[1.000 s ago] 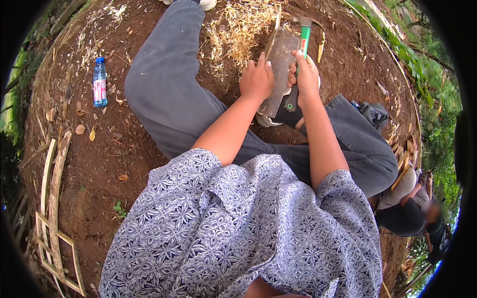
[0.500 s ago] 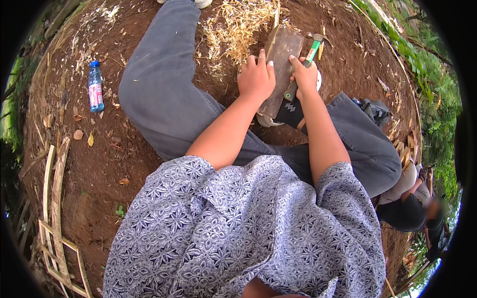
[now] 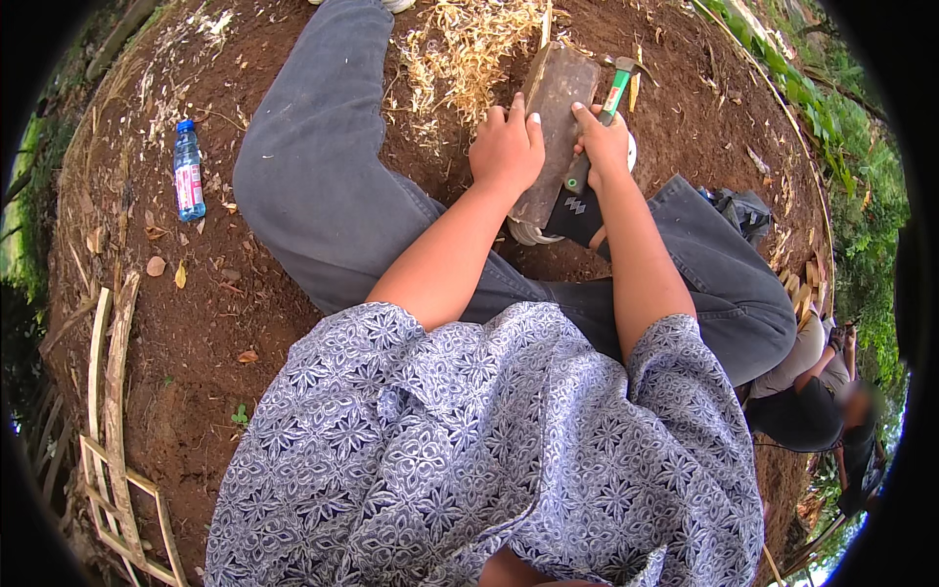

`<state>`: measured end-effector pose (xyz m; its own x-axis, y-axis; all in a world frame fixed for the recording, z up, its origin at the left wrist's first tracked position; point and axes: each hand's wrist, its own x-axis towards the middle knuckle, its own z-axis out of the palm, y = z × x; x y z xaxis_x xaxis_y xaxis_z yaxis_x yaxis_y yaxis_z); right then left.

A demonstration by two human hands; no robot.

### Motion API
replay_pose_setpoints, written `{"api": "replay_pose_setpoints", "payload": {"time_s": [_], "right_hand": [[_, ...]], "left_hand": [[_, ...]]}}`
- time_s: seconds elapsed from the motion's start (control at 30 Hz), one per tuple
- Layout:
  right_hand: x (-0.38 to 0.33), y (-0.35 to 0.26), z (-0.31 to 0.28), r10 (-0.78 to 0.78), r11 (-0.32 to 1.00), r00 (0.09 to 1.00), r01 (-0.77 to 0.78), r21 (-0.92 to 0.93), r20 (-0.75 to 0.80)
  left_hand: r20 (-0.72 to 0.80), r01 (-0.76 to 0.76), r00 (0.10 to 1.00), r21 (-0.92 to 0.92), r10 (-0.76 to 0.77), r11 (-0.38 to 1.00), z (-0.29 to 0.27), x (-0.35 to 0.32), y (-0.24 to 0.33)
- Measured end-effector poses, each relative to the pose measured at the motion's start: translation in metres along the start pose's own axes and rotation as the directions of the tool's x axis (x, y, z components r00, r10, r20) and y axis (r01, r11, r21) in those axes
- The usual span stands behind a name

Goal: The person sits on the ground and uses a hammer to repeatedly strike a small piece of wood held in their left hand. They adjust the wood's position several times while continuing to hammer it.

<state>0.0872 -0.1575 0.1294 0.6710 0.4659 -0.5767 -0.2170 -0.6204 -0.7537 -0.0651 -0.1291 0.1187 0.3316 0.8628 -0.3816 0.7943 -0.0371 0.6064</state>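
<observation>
A long, dark brown wooden block (image 3: 561, 90) lies on the ground between my legs, angled away from me. My left hand (image 3: 506, 152) grips its left edge, thumb toward the top face and index finger stretched along the side; its other fingers are partly hidden. On the block's right side my right hand (image 3: 604, 144) is wrapped round a claw hammer (image 3: 615, 95) with a green and black handle. The hammer's head points away from me, beyond the block's right edge, and its handle end lies near the block's right side.
Pale wood shavings (image 3: 455, 64) are heaped left of the block. A blue-capped plastic bottle (image 3: 189, 174) stands on the soil at left. Thin wooden strips form a frame (image 3: 115, 391) at lower left. Another person (image 3: 807, 406) sits at the right beside wood pieces (image 3: 807, 289).
The hammer and my right hand have shifted slightly, its head now a little farther away. My left hand stays at the block's left edge.
</observation>
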Motion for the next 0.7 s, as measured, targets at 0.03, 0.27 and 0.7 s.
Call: {"api": "replay_pose_setpoints", "payload": {"time_s": [0.03, 0.27, 0.7], "right_hand": [[0.0009, -0.0007, -0.0006, 0.002, 1.000, 1.000, -0.002, -0.011, 0.005], [-0.0035, -0.0063, 0.0012, -0.007, 1.000, 1.000, 0.007, -0.018, -0.025], [0.0036, -0.0016, -0.0026, 0.030, 0.999, 0.999, -0.029, -0.037, 0.014]], "left_hand": [[0.000, 0.005, 1.000, 0.004, -0.005, 1.000, 0.0001, -0.0003, 0.0000], [0.048, 0.035, 0.998, -0.016, -0.034, 0.999, -0.0045, -0.0015, 0.0040], [-0.021, 0.003, 1.000, -0.025, -0.004, 1.000, 0.0013, -0.0017, 0.0007]]}}
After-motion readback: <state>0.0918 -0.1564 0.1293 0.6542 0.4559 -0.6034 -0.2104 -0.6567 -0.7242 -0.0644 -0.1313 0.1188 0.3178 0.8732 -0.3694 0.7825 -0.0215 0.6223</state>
